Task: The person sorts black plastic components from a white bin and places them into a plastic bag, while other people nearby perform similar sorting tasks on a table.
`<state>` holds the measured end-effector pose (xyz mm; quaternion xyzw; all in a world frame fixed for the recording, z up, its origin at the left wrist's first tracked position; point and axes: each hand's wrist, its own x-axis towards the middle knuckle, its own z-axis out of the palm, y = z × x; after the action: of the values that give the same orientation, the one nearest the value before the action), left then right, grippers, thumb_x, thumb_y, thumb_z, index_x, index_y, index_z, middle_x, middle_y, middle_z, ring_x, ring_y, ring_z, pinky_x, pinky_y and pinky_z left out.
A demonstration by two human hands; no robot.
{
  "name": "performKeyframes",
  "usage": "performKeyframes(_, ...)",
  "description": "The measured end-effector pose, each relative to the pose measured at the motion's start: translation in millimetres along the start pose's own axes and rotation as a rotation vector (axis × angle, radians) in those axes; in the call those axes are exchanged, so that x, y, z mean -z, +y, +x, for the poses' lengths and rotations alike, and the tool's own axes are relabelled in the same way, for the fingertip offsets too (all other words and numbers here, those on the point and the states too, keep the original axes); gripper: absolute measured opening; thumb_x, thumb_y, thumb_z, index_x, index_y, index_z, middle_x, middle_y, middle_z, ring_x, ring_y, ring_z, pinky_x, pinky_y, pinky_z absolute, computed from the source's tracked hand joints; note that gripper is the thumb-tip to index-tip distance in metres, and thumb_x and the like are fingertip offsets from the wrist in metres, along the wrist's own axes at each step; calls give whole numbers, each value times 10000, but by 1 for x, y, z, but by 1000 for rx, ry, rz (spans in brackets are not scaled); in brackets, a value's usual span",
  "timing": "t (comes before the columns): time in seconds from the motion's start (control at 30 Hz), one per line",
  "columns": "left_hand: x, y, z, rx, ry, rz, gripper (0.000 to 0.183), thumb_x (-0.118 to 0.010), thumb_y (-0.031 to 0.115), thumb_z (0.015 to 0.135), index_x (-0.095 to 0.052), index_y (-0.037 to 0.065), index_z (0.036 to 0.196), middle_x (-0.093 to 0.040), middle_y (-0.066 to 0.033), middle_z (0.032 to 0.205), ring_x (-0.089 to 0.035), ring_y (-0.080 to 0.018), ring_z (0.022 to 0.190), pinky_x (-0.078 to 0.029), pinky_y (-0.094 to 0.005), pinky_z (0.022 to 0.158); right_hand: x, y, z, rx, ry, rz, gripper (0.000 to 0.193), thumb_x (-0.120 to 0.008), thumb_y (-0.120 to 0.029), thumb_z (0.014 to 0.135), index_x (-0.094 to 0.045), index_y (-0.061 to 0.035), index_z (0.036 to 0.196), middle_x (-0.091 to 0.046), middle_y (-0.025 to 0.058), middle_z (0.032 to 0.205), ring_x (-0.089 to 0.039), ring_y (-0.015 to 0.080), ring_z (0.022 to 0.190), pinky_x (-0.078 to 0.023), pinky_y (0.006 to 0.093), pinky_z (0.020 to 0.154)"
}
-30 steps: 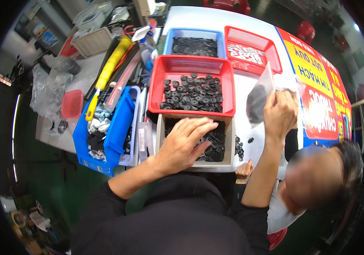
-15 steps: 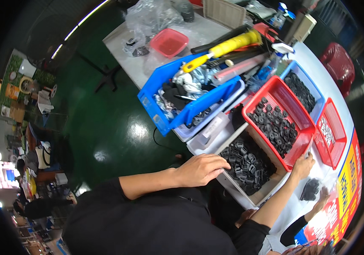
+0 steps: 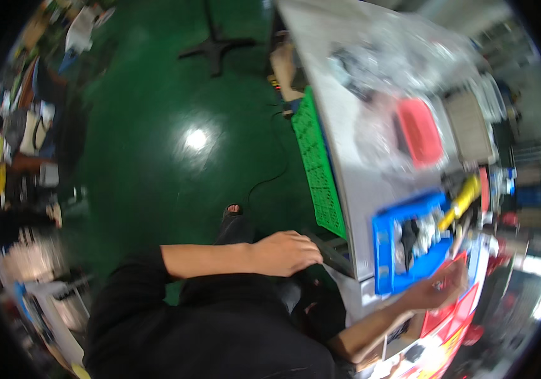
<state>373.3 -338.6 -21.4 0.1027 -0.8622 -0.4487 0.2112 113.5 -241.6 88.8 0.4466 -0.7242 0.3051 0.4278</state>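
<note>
My left hand (image 3: 287, 253) hangs in front of my body, left of the table's near corner. Its fingers are loosely bent, the tips partly hidden, and nothing shows in it. My right hand (image 3: 442, 289) is stretched out over the table, between the blue bin (image 3: 381, 252) and the red basket (image 3: 440, 322). Motion smears its fingers, so I cannot make out whether it holds anything. Cloth-like grey and white things fill the blue bin, and a yellow-handled tool (image 3: 463, 201) lies beside it. Below my right forearm a pale-rimmed tray (image 3: 414, 335) shows in part.
On the grey table (image 3: 321, 63) lie clear plastic bags (image 3: 403, 57), a red plastic tub (image 3: 421, 132) and a beige crate (image 3: 469, 126). A green crate (image 3: 318, 170) stands against the table's left side. A cable (image 3: 267, 180) runs over the green floor, near my foot (image 3: 233, 209).
My view has swung left, so the table now sits farther right. My left hand has left the tray's rim. My right hand has left the red basket's edge and moved toward the blue bin.
</note>
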Motion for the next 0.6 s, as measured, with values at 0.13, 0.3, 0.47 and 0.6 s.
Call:
performKeyframes(0.13,106,-78,-76,349,258,59,146,-621,46,810,-665,91,942,-662,-57,858,-642,-254,825,-519,-372,743,-141,-186,-25,106,-600,608,190,-581,35,835,-642,-10,1010,-620,137,963,-596,309,909,-489,394,787)
performKeyframes(0.3,164,-151,-148,646,602,114,133,-608,22,823,-630,63,947,-646,-98,841,-619,-299,755,-504,-396,673,-300,-294,-100,189,-953,808,252,-573,7,834,-601,-58,1076,-581,133,999,-594,324,917,-498,404,751)
performKeyframes(0.47,185,-212,-171,865,634,-4,142,-606,-4,813,-640,43,943,-644,-124,847,-616,-325,769,-504,-396,690,-459,-324,-148,75,-1154,664,328,-586,-57,840,-554,-32,1166,-577,147,1084,-571,330,1022,-467,417,858)
performKeyframes(0.6,199,-270,-165,928,672,-41,124,-598,-10,821,-649,15,931,-665,-128,876,-636,-318,790,-512,-383,713,-605,-317,-163,-37,-997,455,376,-587,-126,858,-536,1,1208,-535,179,1215,-497,351,1149,-407,430,967)
